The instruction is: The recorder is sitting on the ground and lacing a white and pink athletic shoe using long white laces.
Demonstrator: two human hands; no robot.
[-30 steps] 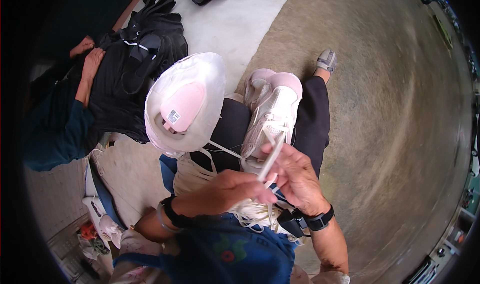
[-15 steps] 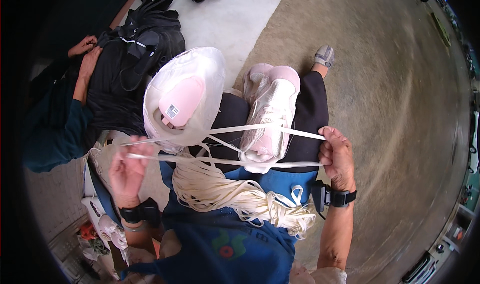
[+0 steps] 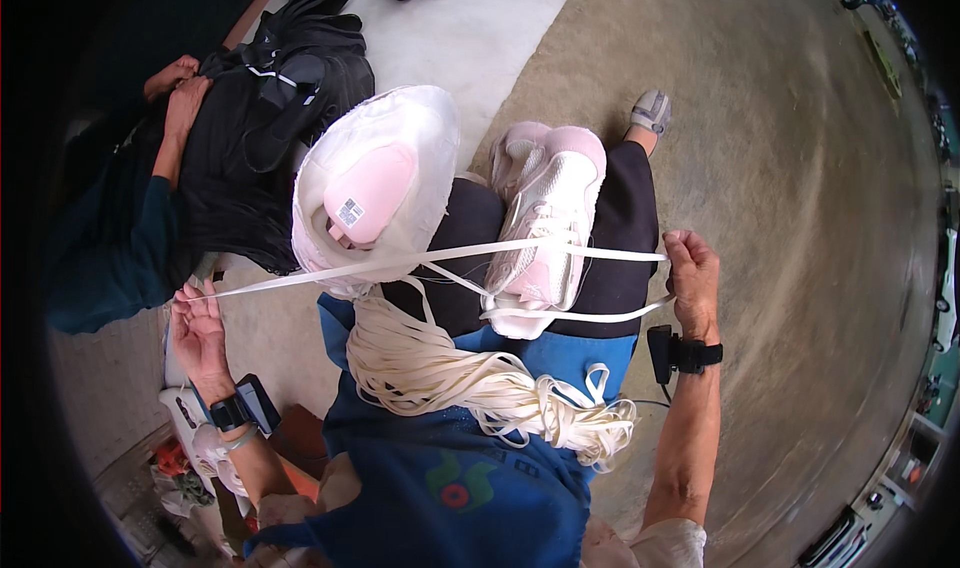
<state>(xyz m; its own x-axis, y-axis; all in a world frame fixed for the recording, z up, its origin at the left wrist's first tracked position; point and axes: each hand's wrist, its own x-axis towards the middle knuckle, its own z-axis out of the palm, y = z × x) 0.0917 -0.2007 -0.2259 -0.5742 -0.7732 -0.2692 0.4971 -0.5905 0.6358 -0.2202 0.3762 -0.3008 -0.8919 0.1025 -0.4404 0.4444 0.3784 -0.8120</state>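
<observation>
My left hand [image 3: 202,343], out at the left, pinches the end of a white shoelace [image 3: 350,270] that runs taut across to the right. On the right, my right hand [image 3: 693,280] is closed on the lace where two strands meet it. The lace passes over a white and pale pink shoe [image 3: 545,223] lying on my lap, with its laces partly threaded. Next to it on the left sits a white and pink shoe upper [image 3: 440,133] with a pink tongue bearing a label. A hank of off-white laces [image 3: 440,368] lies across my blue apron.
At the left, another person's hands [image 3: 183,98] rest on a heap of black shoe uppers [image 3: 250,158]. A further pink and white shoe [image 3: 512,158] lies just behind the one on my lap. White shoes [image 3: 195,418] and a red item [image 3: 172,458] are at the lower left.
My left hand has moved outward to the left, drawing one lace strand long and taut. My right hand has shifted slightly right and up, still gripping the lace.
</observation>
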